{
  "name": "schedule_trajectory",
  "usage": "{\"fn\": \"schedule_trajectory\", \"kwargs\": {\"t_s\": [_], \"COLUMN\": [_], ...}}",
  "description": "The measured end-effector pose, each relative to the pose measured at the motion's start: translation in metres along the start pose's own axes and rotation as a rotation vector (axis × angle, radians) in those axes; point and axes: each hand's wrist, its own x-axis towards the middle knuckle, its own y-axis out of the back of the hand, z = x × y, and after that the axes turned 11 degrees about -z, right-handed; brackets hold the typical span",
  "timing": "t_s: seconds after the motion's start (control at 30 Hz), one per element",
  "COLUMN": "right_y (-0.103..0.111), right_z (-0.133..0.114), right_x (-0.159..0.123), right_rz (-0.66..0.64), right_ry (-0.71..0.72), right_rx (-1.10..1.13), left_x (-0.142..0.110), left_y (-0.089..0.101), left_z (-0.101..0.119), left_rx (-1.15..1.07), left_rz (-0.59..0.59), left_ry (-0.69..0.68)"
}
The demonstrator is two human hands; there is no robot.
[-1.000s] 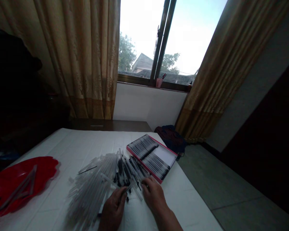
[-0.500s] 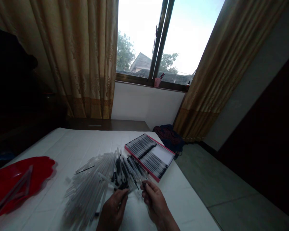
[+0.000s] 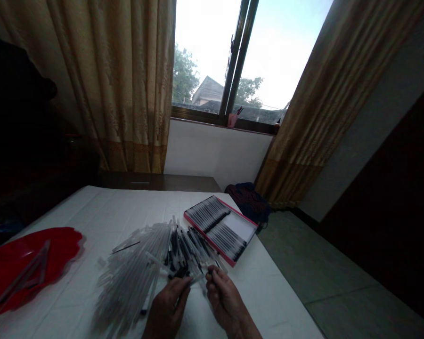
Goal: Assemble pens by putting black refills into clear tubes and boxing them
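Head view, bottom centre: left hand (image 3: 167,310) curled, fingers pinching clear pen tube (image 3: 197,278); right hand (image 3: 226,301) pinching small dark piece (image 3: 210,272) (too small to identify). Heap of clear pen barrels (image 3: 130,278) mid-frame, touching left hand; pink-edged box (image 3: 221,230) upper right of heap; red tray (image 3: 31,263) lower left.

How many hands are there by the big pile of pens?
2. The left hand is at the near edge of the pile of pens, and the right hand is beside it, also at the near edge. No other hands show.
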Motion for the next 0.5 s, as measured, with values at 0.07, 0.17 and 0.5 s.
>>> {"fn": "schedule_trajectory", "kwargs": {"t_s": [0.07, 0.17, 0.5], "right_y": [0.0002, -0.0006, -0.0009], "right_z": [0.0023, 0.0054, 0.0030], "right_x": [-0.0008, -0.0026, -0.0029], "right_rz": [-0.006, -0.016, -0.007], "right_ry": [-0.009, -0.033, 0.010], "right_rx": [0.011, 0.020, -0.068], "left_x": [-0.0008, -0.0023, -0.0042], "left_y": [-0.0001, -0.0010, -0.0036], "left_z": [0.0003, -0.0002, -0.0051], "left_rx": [-0.014, -0.023, 0.015], "left_rz": [-0.030, -0.072, -0.096], "left_ry": [0.015, 0.024, 0.010]}}
